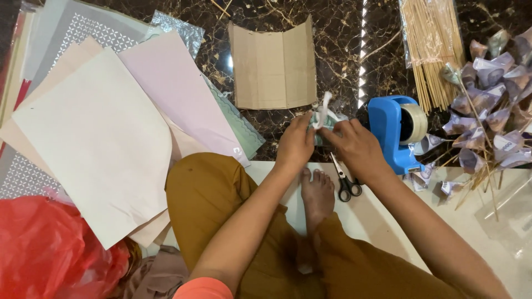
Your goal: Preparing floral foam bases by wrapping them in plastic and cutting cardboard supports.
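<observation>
My left hand (295, 143) and my right hand (357, 145) meet over the floor, both pinching a small folded greenish paper piece (323, 119) with a white strip sticking up from it. The right hand is just left of a blue tape dispenser (396, 133). Black-handled scissors (344, 180) lie on the white sheet under my right wrist, beside my bare foot (317, 194).
A folded cardboard piece (272, 63) lies ahead. Large pastel paper sheets (100, 133) are stacked at left, a red plastic bag (44, 249) at lower left. A bundle of bamboo skewers (432, 44) and several folded paper pieces on sticks (490, 105) are at right.
</observation>
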